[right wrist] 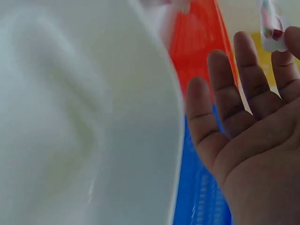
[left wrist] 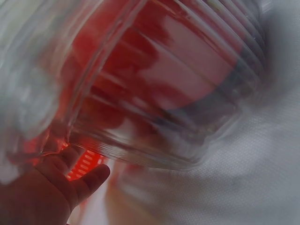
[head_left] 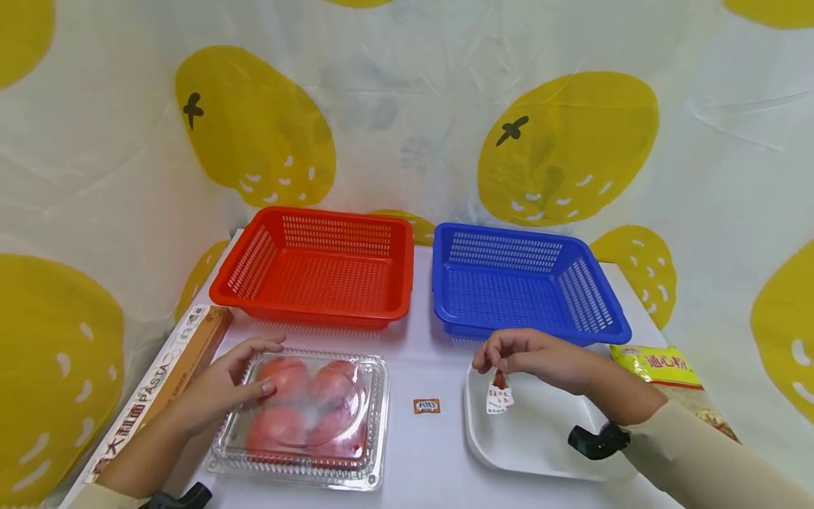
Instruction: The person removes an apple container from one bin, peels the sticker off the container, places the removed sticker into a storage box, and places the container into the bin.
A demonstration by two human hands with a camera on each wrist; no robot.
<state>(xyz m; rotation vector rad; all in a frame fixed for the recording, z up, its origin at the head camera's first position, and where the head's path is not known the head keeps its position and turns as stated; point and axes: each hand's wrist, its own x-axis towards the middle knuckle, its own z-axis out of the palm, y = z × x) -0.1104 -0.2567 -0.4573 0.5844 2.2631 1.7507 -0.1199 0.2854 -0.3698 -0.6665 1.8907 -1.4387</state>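
Observation:
My left hand (head_left: 219,389) lies on the left side of a clear plastic clamshell box (head_left: 375,442), thumb on the lid and fingers loosely extended along its far left corner. Several round red fruits, perhaps tomatoes (head_left: 276,431), fill the box. With thumb and index finger, my right hand (head_left: 540,359) pinches a small white packet with red print (head_left: 499,397), seemingly a wrapped candy. It hangs above the left part of a white tray (head_left: 534,442). In the right wrist view, the other fingers (right wrist: 225,93) are spread, and the packet (right wrist: 273,28) shows at the top right.
A red basket (head_left: 318,314) and a blue basket (head_left: 531,332) stand at the back. A pasta box (head_left: 159,382) lies far left, and a yellow-topped pasta bag (head_left: 668,367) far right. A small brown packet (head_left: 427,406) lies between clamshell and tray.

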